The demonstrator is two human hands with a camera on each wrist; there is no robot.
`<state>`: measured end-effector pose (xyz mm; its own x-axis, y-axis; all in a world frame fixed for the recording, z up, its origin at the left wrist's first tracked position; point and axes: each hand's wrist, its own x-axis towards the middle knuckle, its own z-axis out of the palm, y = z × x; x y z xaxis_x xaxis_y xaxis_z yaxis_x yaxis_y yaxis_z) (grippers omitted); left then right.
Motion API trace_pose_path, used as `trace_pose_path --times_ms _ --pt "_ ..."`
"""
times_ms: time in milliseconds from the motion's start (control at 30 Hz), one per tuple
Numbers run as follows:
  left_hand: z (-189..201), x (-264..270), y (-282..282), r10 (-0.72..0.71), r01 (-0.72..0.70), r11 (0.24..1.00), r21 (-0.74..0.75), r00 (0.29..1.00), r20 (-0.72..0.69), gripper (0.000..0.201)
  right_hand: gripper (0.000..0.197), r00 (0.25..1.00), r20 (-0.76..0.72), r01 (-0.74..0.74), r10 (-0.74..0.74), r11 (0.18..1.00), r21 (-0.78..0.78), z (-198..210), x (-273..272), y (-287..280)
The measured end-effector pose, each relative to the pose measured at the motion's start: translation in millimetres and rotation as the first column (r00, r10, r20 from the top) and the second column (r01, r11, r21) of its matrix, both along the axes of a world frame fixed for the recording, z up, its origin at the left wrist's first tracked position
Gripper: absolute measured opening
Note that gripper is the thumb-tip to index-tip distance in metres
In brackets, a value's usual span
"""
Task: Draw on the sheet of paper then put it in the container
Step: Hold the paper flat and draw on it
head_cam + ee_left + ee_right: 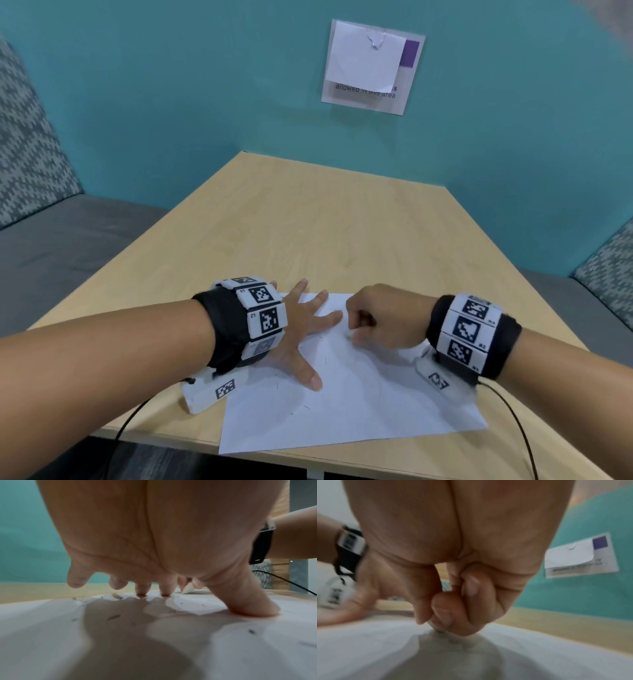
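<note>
A white sheet of paper (359,404) with faint pencil-like marks lies on the wooden table (325,222), its near corner hanging over the front edge. My left hand (310,337) lies spread on the sheet's upper left part, fingers straight; the left wrist view shows the fingertips (164,589) and thumb (248,601) pressing the paper (68,628). My right hand (356,330) is curled just right of it, pinching a small white pointed drawing stick (187,588) whose tip (439,629) touches the paper (368,649). No container shows in any view.
A teal wall with a white sign (371,66) stands behind the table. Grey padded benches (68,246) flank it on both sides. Black cables (513,421) trail from both wrists over the table's front edge. Dark specks (113,616) dot the sheet.
</note>
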<state>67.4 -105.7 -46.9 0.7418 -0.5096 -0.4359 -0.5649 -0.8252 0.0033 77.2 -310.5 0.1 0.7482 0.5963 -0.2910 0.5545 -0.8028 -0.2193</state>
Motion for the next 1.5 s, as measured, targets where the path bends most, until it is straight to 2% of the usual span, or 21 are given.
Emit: trace_pose_path --times_ms 100,267,400,533,700,833,967,1100,1233,1366,1500 --pt "0.9 1.0 -0.4 -0.013 0.013 1.0 -0.01 1.0 -0.001 0.115 0.011 0.989 -0.082 -0.122 0.124 0.992 0.02 -6.4 -26.4 11.2" --pt "1.9 0.1 -0.1 0.003 -0.003 1.0 0.01 1.0 -0.009 0.115 0.01 0.999 0.026 0.026 -0.026 1.0 0.005 0.0 9.8 -4.5" --pt "1.9 -0.1 -0.3 -0.006 0.006 1.0 -0.03 1.0 -0.009 0.116 0.012 0.993 -0.061 -0.099 0.098 0.995 -0.004 -5.7 -14.8 6.3" --pt "2.6 -0.8 -0.3 0.007 -0.007 1.0 0.01 1.0 -0.011 0.115 0.011 0.998 0.032 0.056 -0.056 0.998 -0.016 3.4 14.2 -8.4" --pt "0.2 1.6 -0.8 0.0 0.0 1.0 -0.008 1.0 -0.017 0.118 0.012 0.995 -0.055 -0.082 0.082 0.997 -0.01 -7.5 -11.8 4.1" --pt "-0.1 1.7 -0.3 -0.005 0.005 1.0 0.026 1.0 -0.02 0.117 0.009 0.997 0.031 0.066 -0.065 0.998 -0.021 2.4 15.9 -10.3" --pt "0.6 0.8 0.3 0.007 -0.007 1.0 -0.002 1.0 -0.024 0.118 0.01 1.0 0.009 -0.029 0.029 0.999 -0.032 -7.7 2.8 0.5" --pt "0.4 1.9 0.1 0.002 -0.001 1.0 0.011 1.0 -0.026 0.117 0.009 0.997 0.032 0.073 -0.073 0.997 -0.003 -1.3 17.5 -4.0" --pt "-0.4 1.9 1.2 0.008 -0.008 1.0 0.004 1.0 -0.023 0.117 0.01 0.999 0.025 -0.03 0.03 1.0 -0.008 -8.7 9.9 3.4" --pt "-2.0 2.0 0.9 0.0 0.0 1.0 0.013 1.0 -0.008 0.116 0.012 0.997 0.033 0.069 -0.069 0.998 0.004 -0.8 17.9 -0.8" --pt "-1.3 1.8 1.1 0.007 -0.007 1.0 -0.01 1.0 -0.014 0.117 0.012 1.0 0.012 -0.022 0.023 1.0 -0.017 -5.7 8.8 7.9"
